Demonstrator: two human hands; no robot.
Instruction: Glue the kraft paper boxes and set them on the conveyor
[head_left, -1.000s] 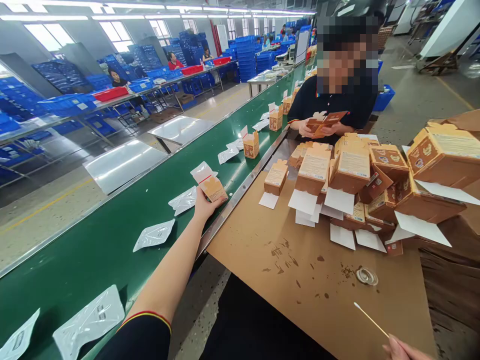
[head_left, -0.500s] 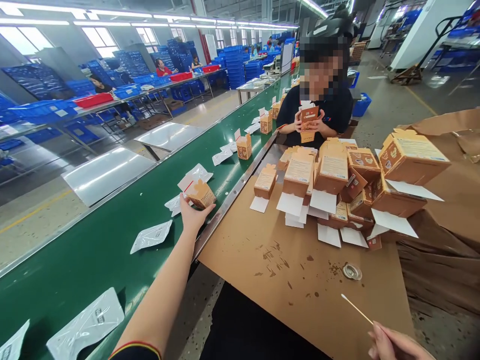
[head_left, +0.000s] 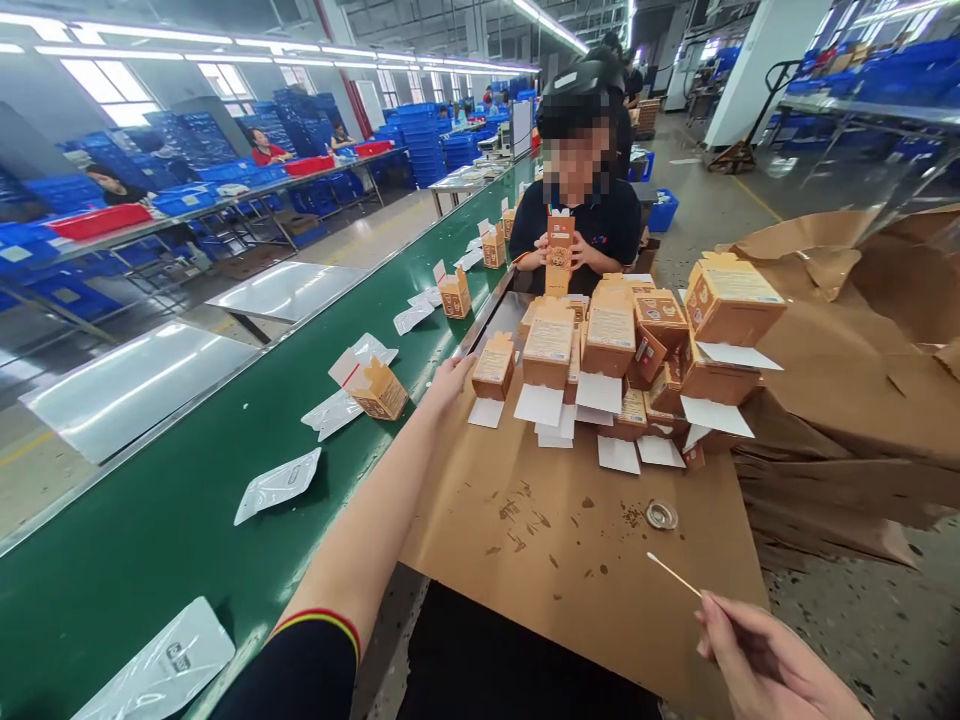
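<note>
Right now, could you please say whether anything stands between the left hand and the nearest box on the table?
Nothing visible does: the left hand is close by the left side of the nearest box, though I cannot tell whether they touch. The piled boxes stand on its other side.

A slim cotton swab point(head_left: 679, 578), white at the tip, slants up and leftward over a brown sheet point(head_left: 600, 620) from the pinched grip of the right hand point(head_left: 757, 640). A small tan-and-brown printed carton point(head_left: 493, 366) lies on its side on the sheet near the left hand point(head_left: 450, 380), text panel upward, scalloped tan flap at the far end, white flap spread toward the viewer
</note>
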